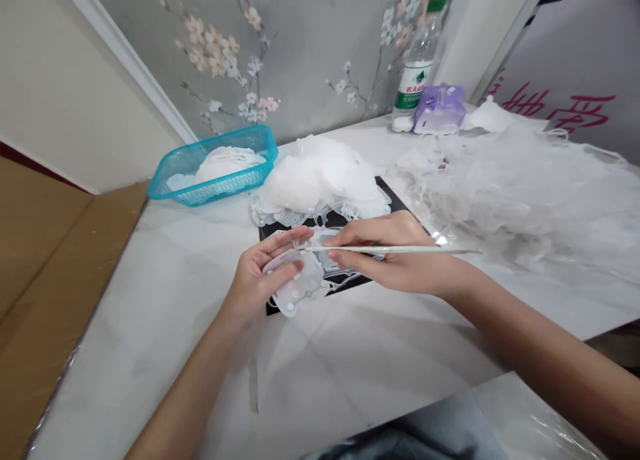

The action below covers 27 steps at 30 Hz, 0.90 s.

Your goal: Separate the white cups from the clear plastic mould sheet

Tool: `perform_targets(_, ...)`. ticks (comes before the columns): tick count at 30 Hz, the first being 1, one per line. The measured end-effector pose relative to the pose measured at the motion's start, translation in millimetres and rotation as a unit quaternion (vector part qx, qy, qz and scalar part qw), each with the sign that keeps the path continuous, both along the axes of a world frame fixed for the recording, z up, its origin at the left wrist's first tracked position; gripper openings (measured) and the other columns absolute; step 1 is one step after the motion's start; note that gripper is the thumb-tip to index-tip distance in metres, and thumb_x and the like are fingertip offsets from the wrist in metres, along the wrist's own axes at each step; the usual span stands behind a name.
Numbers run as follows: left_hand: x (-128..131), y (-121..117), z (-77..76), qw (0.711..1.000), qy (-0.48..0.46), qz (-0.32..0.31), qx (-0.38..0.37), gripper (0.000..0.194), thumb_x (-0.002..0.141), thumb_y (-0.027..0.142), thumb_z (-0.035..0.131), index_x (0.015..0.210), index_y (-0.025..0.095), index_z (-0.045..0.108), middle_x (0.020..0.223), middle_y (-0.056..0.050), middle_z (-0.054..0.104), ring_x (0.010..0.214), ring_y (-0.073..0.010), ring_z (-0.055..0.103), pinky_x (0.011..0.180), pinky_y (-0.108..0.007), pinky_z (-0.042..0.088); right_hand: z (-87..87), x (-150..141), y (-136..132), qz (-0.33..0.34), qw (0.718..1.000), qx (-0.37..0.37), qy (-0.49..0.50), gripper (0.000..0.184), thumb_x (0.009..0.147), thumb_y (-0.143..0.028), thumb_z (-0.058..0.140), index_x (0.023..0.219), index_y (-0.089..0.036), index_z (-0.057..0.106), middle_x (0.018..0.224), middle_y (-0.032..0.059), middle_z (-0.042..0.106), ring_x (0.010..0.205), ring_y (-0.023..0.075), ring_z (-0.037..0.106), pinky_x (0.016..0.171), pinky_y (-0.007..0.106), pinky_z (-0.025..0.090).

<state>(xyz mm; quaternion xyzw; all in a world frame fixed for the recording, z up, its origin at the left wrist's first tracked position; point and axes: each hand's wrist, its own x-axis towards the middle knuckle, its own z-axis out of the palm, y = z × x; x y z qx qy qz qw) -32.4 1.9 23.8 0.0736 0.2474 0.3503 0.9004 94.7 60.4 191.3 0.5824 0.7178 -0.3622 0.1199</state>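
Note:
My left hand (265, 270) is closed on a small translucent white plastic sheet (300, 293) dotted with round bumps, thumb on top of it. My right hand (395, 257) pinches a thin pale stick (400, 249) that lies level, its tip touching the sheet by my left fingers. Both hands hover over a black mat (345, 283) on the white marble table (175, 300). Behind the hands, a heap of similar white plastic pieces (320, 177) rests on the mat.
A turquoise basket (215, 163) with white pieces stands at the back left. Tangled clear plastic scraps (520, 193) spread across the right. A water bottle (415, 73) and a purple tissue pack (440, 110) stand by the wall. Brown cardboard (45, 267) borders the table's left.

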Motion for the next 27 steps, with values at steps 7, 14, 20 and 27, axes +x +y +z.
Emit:
perform_targets(7, -1, 1, 0.9, 1.0, -0.008, -0.004, 0.017, 0.036, 0.071, 0.02, 0.071, 0.105, 0.028, 0.068, 0.118, -0.006, 0.063, 0.104, -0.0224, 0.061, 0.073, -0.022, 0.053, -0.4, 0, 1, 0.011, 1.0, 0.007, 0.003, 0.012, 0.087, -0.02, 0.053, 0.082, -0.014, 0.063, 0.067, -0.0008, 0.063, 0.053, 0.0058, 0.051, 0.054, 0.017, 0.037)
perform_targets(14, 1, 1, 0.8, 0.998, 0.024, -0.01, 0.062, 0.038, 0.07, 0.021, 0.071, 0.108, 0.024, 0.068, 0.118, -0.007, 0.062, 0.106, -0.0222, 0.06, 0.076, -0.02, 0.052, -4.6, 0, -8, 0.158, 0.987, 0.024, -0.024, 0.019, 0.092, -0.02, 0.043, 0.086, -0.013, 0.059, 0.071, 0.0029, 0.062, 0.06, 0.0102, 0.054, 0.055, 0.022, 0.035)
perform_targets(20, -5, 2, 8.6, 0.985, 0.059, -0.018, 0.159, 0.041, 0.075, 0.019, 0.067, 0.115, 0.021, 0.063, 0.126, -0.008, 0.057, 0.119, -0.0222, 0.051, 0.089, -0.021, 0.047, -17.4, -6, -7, 0.337, 0.924, -0.092, -0.153, 0.014, 0.085, -0.017, 0.043, 0.084, -0.011, 0.055, 0.066, 0.0063, 0.056, 0.055, 0.0158, 0.05, 0.047, 0.027, 0.022)
perform_targets(27, -12, 4, 8.6, 0.992, 0.014, 0.017, 0.128, 0.043, 0.076, 0.017, 0.067, 0.117, 0.027, 0.061, 0.126, -0.005, 0.057, 0.11, -0.0214, 0.058, 0.073, -0.017, 0.053, -18.4, 15, -3, 0.157, 0.984, -0.006, -0.079, 0.009, 0.084, -0.017, 0.043, 0.078, -0.015, 0.049, 0.055, -0.002, 0.05, 0.045, 0.0084, 0.042, 0.047, 0.023, 0.027)
